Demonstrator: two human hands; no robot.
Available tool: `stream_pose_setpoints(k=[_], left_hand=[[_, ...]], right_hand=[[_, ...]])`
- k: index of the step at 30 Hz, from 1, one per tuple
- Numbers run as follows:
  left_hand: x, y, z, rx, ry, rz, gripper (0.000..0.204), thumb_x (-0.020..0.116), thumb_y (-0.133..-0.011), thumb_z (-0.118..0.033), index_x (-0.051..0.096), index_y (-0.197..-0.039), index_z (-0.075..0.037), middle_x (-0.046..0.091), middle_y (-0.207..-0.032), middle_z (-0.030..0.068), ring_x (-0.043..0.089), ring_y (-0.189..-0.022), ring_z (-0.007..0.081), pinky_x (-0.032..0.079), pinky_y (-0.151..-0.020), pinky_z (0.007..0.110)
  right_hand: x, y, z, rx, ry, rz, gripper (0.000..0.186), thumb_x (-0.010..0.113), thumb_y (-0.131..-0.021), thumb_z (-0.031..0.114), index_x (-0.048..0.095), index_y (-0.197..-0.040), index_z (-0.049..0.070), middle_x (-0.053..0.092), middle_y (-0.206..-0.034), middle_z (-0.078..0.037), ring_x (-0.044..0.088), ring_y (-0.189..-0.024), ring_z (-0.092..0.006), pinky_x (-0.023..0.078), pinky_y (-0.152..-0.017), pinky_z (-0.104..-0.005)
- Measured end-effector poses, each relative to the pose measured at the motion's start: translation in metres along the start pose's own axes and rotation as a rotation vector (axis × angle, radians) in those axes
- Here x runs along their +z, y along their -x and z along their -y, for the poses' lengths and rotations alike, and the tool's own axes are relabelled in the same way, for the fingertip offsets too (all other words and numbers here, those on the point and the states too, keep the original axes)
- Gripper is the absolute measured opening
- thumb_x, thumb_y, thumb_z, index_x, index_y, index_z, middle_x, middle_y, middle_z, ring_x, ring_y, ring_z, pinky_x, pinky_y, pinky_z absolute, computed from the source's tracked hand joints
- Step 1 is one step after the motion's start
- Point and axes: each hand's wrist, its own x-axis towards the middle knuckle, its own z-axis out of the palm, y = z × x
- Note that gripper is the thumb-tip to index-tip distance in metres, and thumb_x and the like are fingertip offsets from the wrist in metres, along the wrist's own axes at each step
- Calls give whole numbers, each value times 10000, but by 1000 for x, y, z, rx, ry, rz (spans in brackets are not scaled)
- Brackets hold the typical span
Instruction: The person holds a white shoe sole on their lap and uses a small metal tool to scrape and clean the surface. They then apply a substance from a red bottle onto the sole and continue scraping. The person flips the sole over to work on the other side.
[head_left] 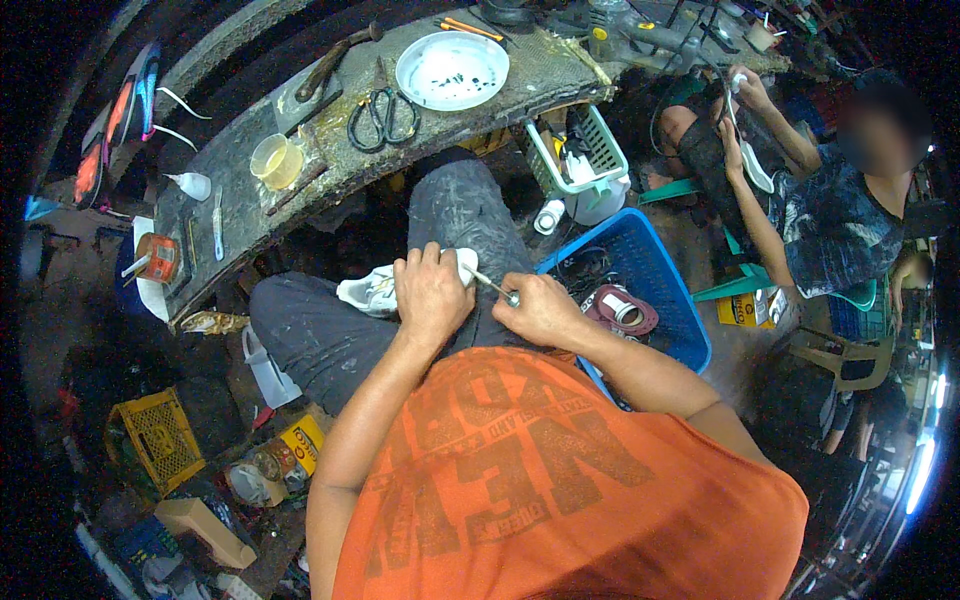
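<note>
On my lap rests a white shoe (372,291), with my left hand (431,292) closed over it, fingers bent across its upper. My right hand (532,309) is closed on a slim rod-like tool (484,280), whose tip reaches to the shoe's rounded end beside my left hand; the tip is too small to make out.
The workbench (235,268) carries scissors (383,118), a white dish (452,55), a yellow cup (277,160) and small tools. A blue basket (670,280) with shoes sits at my right, below a green basket (612,150). A co-worker (830,240) sits at right. Crates (155,440) lie lower left.
</note>
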Motion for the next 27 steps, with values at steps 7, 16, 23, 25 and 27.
stream_pose_setpoints(k=[7, 16, 23, 25, 27], left_hand=[[7, 7, -1, 53, -65, -106, 766, 870, -726, -240, 608, -1419, -43, 588, -1446, 139, 528, -1240, 365, 295, -1146, 626], [13, 5, 1, 60, -45, -44, 671, 801, -781, -191, 611, -1399, -12, 641, -1373, 127, 532, -1227, 372, 307, -1150, 648], [14, 3, 2, 79, -76, -42, 598, 713, -836, -160, 609, -1406, -11, 640, -1374, 131, 531, -1227, 375, 315, -1146, 649], [14, 4, 2, 87, -73, -49, 596, 710, -840, -162, 608, -1409, -12, 639, -1375, 129, 530, -1227, 374, 313, -1148, 647], [14, 4, 3, 86, -66, -42, 594, 708, -843, -164, 608, -1410, -16, 638, -1377, 123, 529, -1226, 372, 312, -1150, 645]], right_hand=[[-31, -14, -6, 66, 64, 99, 378, 706, -822, 350, 764, -935, -6, 746, -917, -304, 739, -924, -471, 580, -882, -538], [-30, -12, -5, 78, 97, 128, 389, 702, -819, 358, 769, -955, -1, 750, -955, -303, 732, -961, -474, 577, -911, -541], [-30, -15, -8, 63, 121, 146, 388, 703, -827, 360, 775, -976, 8, 750, -982, -304, 733, -977, -469, 576, -926, -544], [-30, -16, -9, 70, 111, 152, 388, 703, -827, 359, 776, -983, 11, 750, -982, -305, 732, -982, -468, 575, -930, -543], [-29, -17, -8, 70, 108, 158, 389, 704, -827, 359, 778, -988, 13, 750, -980, -305, 731, -986, -469, 574, -933, -543]])
